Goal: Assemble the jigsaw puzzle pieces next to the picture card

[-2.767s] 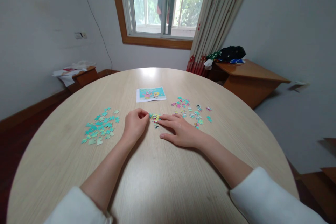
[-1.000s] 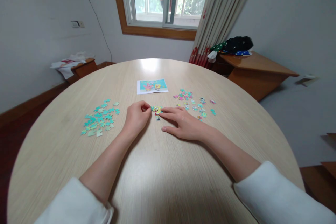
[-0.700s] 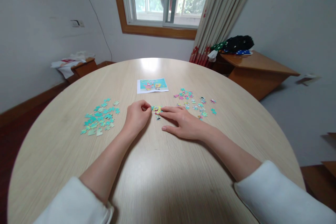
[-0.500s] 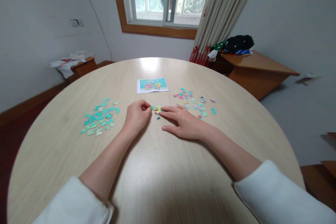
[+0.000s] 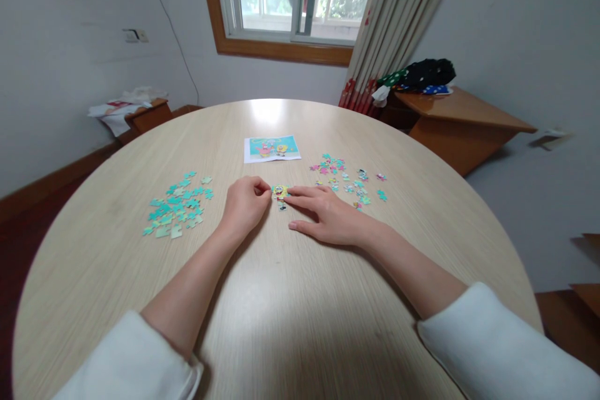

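Near the middle of the table lies a small joined section of jigsaw puzzle, showing a yellow cartoon figure. At its left edge my left hand is closed in a pinch on a puzzle piece, mostly covered by the fingertips. My right hand lies flat from the right, fingers stretched out, the fingertips resting on the section's right side. Just behind is a printed reference picture with a pink and a yellow figure on teal.
Loose teal pieces are spread on the left of the round wooden table. Mixed pink, teal and white pieces lie beyond my right hand. A wooden side table with cloths stands at the back right.
The view has tilted slightly, so everything sits a little higher. Both hands stay at the joined section; the left fingertips have edged slightly right against it.
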Available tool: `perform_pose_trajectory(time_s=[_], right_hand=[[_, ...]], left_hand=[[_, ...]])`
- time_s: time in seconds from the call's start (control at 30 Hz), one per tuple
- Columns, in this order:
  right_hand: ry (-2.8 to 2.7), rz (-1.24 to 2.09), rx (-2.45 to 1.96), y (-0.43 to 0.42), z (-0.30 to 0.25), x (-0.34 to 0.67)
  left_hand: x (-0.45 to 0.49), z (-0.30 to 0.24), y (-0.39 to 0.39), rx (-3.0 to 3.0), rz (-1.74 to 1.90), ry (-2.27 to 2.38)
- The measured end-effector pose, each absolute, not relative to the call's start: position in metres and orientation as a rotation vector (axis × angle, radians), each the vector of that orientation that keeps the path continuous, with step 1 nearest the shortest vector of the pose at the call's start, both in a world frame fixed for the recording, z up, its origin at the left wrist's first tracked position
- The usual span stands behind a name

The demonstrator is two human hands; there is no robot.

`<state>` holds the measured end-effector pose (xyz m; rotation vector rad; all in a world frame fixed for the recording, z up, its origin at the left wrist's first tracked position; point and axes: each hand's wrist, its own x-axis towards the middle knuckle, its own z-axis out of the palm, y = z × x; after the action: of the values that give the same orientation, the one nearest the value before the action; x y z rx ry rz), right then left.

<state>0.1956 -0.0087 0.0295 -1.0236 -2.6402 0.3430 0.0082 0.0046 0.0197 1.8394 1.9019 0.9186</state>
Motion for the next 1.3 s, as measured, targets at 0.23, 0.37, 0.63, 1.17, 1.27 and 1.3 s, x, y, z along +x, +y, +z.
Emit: perform_pose_trajectory(time_s=[0.23,0.37,0.63,1.17,1.27,1.3], right_hand=[[-2.641,0.347,-1.027,-0.0093,0.0306,0.195],[-2.636,0.337,-1.019,-0.0088,0.029,0.1952],[-2.64,0.345,-1.025,-0.0081,0.0288,0.1955],[-2.64,0.388,-1.045,-0.0096,0.0322,0.1943],[-2.641,0.377,-1.048,-0.01,0.0324,0.1946],[-2.639,0.374,-1.048,-0.0099,0.0322,0.1948]], left_hand=[[0.0082,0.0192,0.0046,1.866,0.91,1.912],[0.0082,0.0204,0.0039,1.868,0.897,1.914],[0.0081,0.02,0.0043,1.87,0.899,1.907],[0.0071,0.0171,0.0048,1.901,0.903,1.91],[0.0069,0.0169,0.005,1.907,0.903,1.911],[0.0068,0.0168,0.0051,1.91,0.902,1.91]])
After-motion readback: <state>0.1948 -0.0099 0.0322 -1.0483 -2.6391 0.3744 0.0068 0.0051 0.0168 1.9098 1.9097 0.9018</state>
